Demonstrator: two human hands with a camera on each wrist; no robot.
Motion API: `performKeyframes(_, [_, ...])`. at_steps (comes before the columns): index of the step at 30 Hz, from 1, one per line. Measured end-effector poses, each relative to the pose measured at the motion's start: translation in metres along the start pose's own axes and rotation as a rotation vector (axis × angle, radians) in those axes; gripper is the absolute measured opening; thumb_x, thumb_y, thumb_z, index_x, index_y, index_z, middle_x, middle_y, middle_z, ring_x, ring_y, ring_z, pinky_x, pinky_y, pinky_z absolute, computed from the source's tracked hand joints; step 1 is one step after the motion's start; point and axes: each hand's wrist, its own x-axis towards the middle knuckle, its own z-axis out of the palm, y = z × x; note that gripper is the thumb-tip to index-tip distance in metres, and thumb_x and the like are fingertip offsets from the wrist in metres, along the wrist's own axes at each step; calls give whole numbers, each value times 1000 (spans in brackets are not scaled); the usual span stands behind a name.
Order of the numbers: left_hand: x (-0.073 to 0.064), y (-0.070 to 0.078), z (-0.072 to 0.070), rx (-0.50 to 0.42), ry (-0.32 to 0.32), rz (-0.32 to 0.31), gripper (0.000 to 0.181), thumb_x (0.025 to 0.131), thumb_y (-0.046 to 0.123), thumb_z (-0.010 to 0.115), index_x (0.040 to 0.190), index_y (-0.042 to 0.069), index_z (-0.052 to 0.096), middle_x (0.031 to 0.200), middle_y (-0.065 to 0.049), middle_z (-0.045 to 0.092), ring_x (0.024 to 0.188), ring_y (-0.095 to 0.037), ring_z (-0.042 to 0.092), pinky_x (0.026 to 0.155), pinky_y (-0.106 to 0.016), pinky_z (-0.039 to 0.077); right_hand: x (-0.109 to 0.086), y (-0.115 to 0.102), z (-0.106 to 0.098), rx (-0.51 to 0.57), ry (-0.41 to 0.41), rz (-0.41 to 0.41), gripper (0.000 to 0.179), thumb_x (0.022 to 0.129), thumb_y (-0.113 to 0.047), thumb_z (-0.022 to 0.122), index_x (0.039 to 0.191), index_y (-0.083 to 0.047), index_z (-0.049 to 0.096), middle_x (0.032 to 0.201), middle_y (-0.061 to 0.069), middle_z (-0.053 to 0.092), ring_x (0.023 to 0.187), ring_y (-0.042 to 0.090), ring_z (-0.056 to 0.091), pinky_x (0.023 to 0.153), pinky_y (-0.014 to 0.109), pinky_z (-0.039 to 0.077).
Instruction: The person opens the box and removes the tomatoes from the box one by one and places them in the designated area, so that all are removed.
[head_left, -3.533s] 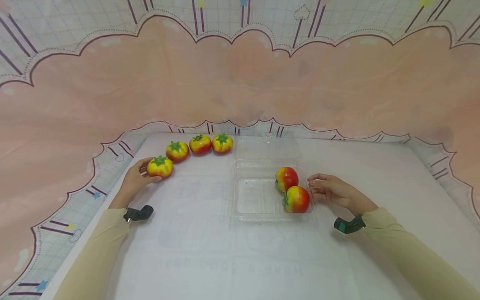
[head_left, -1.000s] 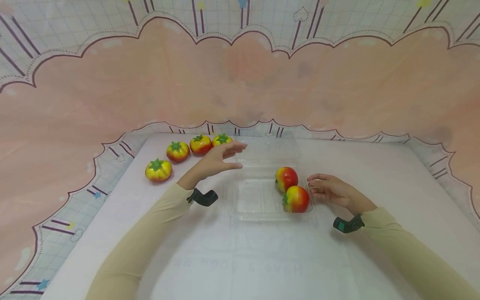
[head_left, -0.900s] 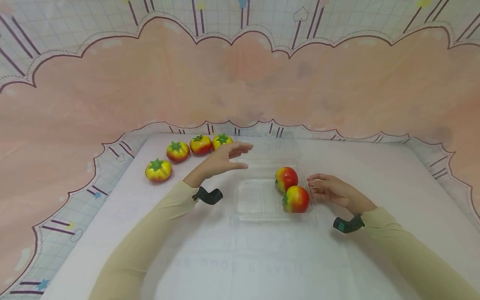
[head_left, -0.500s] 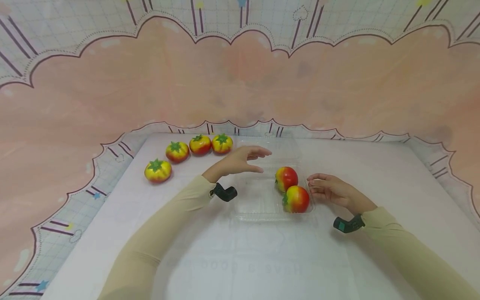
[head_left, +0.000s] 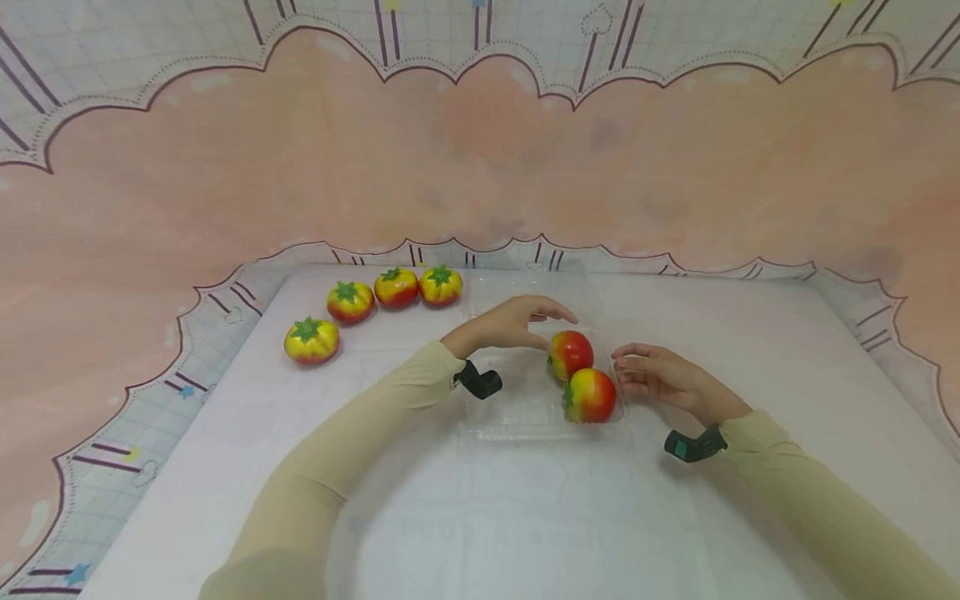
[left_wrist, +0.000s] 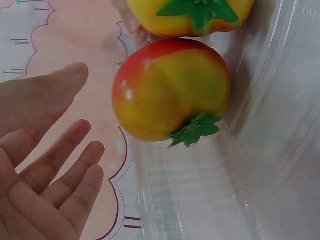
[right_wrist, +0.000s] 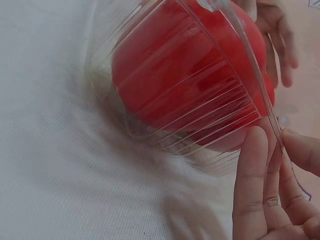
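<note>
Two red-and-yellow tomatoes, a far one (head_left: 572, 355) and a near one (head_left: 591, 396), lie at the right end of a clear plastic box (head_left: 510, 417) with its lid laid back. My left hand (head_left: 517, 323) is over the box, thumb and fingers spread, left of the far tomato. In the left wrist view, a gap separates the fingers (left_wrist: 75, 175) from that tomato (left_wrist: 170, 90). At the box's right side, my right hand (head_left: 667, 379) pinches the clear rim between thumb and fingers (right_wrist: 250, 175), as the right wrist view shows.
Several more tomatoes stand at the back left of the white table (head_left: 420, 517): one (head_left: 312, 341) sits apart, in front of a row (head_left: 397, 288). The clear lid (head_left: 517, 292) lies behind the box. A patterned cloth (head_left: 480, 167) rises behind the table.
My left hand has let go of the front-left tomato and moved right, past the row, to the far tomato in the box. My right hand has stayed at the box's edge.
</note>
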Motion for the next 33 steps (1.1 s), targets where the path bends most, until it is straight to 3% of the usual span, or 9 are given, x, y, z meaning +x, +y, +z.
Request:
performKeyframes(14, [8, -5, 10, 58, -67, -60, 43, 84, 7, 68, 126, 12, 59, 139, -5, 51, 132, -20, 42, 112, -35, 35, 2, 0, -1, 11, -2, 11, 9, 97, -11, 50, 100, -13, 57, 87, -2, 65, 76, 10, 63, 77, 19, 56])
performKeyframes(24, [13, -4, 12, 84, -74, -56, 41, 85, 4, 65, 125, 10, 59, 136, -6, 54, 128, -20, 47, 109, -34, 40, 4, 0, 0, -19, 4, 4, 9, 96, -13, 52, 104, -12, 55, 88, -3, 64, 78, 9, 63, 78, 18, 56])
performKeyframes(33, [13, -4, 15, 63, -59, -72, 38, 87, 7, 64, 125, 11, 59, 133, -6, 55, 119, -22, 52, 102, -33, 46, 3, 0, 0, -15, 13, 7, 8, 96, -12, 52, 97, -16, 59, 89, -3, 64, 78, 9, 63, 78, 18, 55])
